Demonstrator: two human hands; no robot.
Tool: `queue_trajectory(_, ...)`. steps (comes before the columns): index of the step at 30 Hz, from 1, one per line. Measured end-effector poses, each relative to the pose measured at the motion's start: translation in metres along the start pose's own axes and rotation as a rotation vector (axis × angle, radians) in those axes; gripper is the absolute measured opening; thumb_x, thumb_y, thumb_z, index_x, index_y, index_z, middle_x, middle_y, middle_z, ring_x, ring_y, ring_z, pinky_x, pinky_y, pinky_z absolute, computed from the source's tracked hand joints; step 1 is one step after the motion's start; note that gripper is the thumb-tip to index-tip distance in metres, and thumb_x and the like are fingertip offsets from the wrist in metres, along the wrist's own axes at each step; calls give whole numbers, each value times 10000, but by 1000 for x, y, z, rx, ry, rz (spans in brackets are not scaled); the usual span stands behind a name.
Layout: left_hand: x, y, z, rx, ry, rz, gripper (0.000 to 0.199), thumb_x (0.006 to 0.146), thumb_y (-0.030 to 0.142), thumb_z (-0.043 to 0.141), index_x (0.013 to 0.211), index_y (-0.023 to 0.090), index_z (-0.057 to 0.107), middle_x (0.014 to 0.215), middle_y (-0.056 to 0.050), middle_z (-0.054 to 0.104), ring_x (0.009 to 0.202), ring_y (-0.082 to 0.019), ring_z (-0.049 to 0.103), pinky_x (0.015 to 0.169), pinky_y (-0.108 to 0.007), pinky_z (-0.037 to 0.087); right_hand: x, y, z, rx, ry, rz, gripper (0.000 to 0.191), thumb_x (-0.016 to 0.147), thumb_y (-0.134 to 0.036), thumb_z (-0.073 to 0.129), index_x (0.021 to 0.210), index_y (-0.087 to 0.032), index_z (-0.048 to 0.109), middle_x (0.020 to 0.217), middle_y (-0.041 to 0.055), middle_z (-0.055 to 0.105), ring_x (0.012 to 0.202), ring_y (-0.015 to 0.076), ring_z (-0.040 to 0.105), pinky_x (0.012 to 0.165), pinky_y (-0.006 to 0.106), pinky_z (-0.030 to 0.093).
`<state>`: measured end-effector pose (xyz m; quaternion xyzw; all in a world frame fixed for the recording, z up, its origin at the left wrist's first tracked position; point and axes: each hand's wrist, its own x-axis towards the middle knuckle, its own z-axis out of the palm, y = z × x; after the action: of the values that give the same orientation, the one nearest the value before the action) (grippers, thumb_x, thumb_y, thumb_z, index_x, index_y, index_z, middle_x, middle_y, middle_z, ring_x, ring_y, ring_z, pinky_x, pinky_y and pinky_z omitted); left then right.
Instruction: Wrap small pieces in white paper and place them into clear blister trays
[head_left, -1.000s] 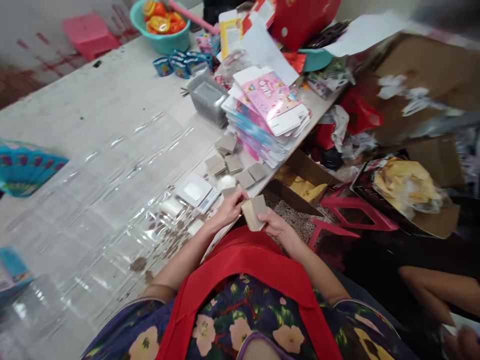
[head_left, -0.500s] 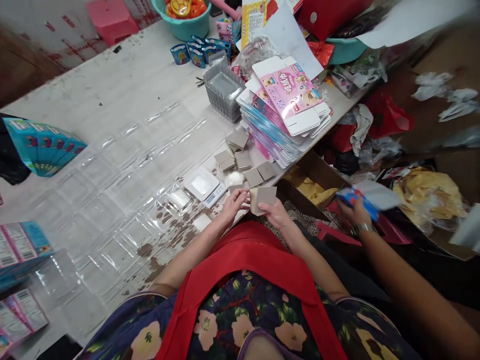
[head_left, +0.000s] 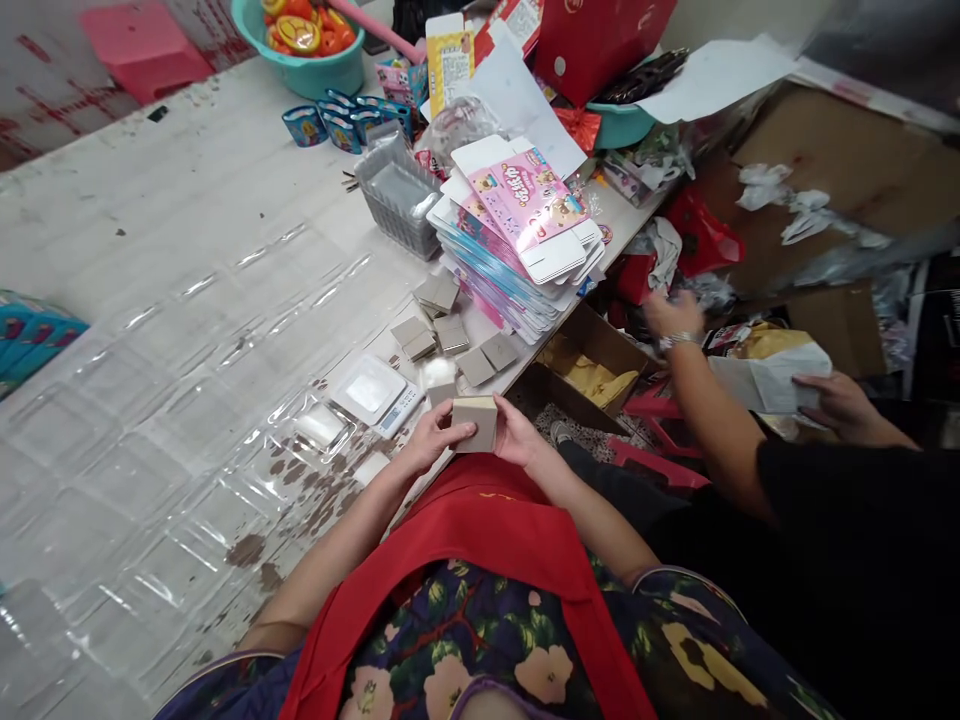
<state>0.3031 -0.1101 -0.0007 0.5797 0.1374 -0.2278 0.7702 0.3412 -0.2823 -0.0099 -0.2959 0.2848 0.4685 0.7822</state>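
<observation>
Currently both hands are on one grey card stack (head_left: 474, 428), held tilted just off the table's near edge. Left to right:

Far left of the grip: blue packs (head_left: 34, 340) at the frame edge, then clear plastic trays (head_left: 172, 430) spread over the table (head_left: 195, 190). Nearer the grip, still left: a white block (head_left: 321, 425) and a white scale (head_left: 373, 390).

Left hand (head_left: 432, 442): pinching the stack's left side, thumb flat on the face. Loose grey card blocks (head_left: 452, 333) sit just beyond the grip, near the table edge.

Right hand (head_left: 517, 436): closed against the stack's right edge; hidden fingertips, can't tell how far they wrap.

Beyond the grip, slightly right: a pile of flat printed boxes (head_left: 525, 200). Right of the grip, below table level: an open carton (head_left: 624, 352) with yellow material. Farther right: a co-worker's hand (head_left: 834, 402) holding pale sheets (head_left: 772, 380).
</observation>
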Motion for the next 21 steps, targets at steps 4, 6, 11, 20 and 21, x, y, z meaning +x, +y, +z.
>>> queue_trajectory(4,-1,-3,-2,177,8,119,455,673,396,758,1051,173,636,975,-50,629,910,-191,578,750,-275,477,11,1,0,14,-3,44,249,854,-391,544,949,-172,616,800,39,729,721,192,667,693,352,541)
queue_trajectory(6,-1,-5,-2,160,23,170,490,674,375,760,1105,190,618,1063,-55,614,981,-198,572,819,-287,480,15,3,0,22,1,41,218,851,-373,551,923,-177,613,755,31,718,686,189,648,653,342,530)
queue_trajectory(11,1,-8,-4,26,84,169,569,614,347,793,1127,184,611,1084,-60,645,966,-198,597,816,-276,495,21,-1,-8,15,138,-115,175,820,-356,629,876,-193,602,701,4,678,647,164,610,641,325,507)
queue_trajectory(20,4,-12,-24,-313,178,-107,628,487,371,839,1033,131,641,847,-76,713,768,-230,680,681,-288,559,-9,-54,-100,-436,675,-349,168,929,-274,514,826,-159,582,685,-33,568,567,60,541,600,196,465)
queue_trajectory(21,4,-13,-24,-320,181,-141,625,484,364,845,1027,133,640,835,-75,716,765,-236,685,675,-290,566,-16,-58,-114,-468,729,-325,166,936,-265,506,849,-148,584,709,-28,572,566,60,532,582,198,464)
